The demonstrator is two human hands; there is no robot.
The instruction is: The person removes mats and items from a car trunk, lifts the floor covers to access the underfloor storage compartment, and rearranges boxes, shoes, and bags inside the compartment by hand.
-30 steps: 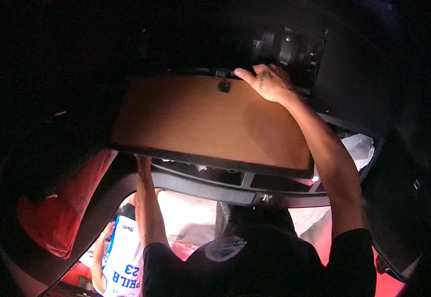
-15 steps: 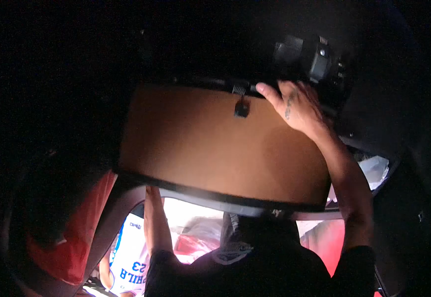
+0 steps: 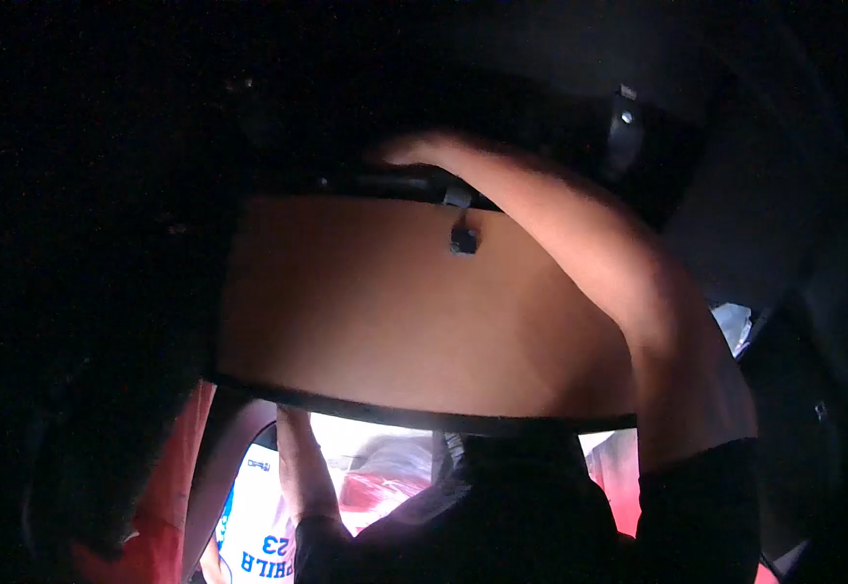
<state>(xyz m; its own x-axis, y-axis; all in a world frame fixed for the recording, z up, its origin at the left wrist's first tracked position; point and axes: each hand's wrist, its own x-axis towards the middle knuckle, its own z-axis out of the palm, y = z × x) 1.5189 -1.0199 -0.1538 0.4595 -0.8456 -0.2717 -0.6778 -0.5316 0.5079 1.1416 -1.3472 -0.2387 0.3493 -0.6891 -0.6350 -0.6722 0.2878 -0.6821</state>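
Observation:
A large brown panel (image 3: 424, 311) with dark edges is tilted up in front of me, with a small black fitting (image 3: 463, 239) near its upper edge. My right hand (image 3: 409, 151) reaches across just above that edge, at a dark strip; its fingers are blurred and lost in the dark. Under the panel's lower left edge my left forearm (image 3: 305, 467) goes up behind it, and the panel hides my left hand.
Dark interior surfaces surround the panel. A metal bracket (image 3: 625, 127) shows at the upper right, clear plastic (image 3: 734, 326) at the right. Red material (image 3: 166, 496) hangs at the lower left. Another person in a white jersey (image 3: 257, 516) stands beyond the opening.
My right hand has moved left from the panel's upper right edge to above its middle. The panel sits lower in view and now covers the compartment and latch seen below it earlier.

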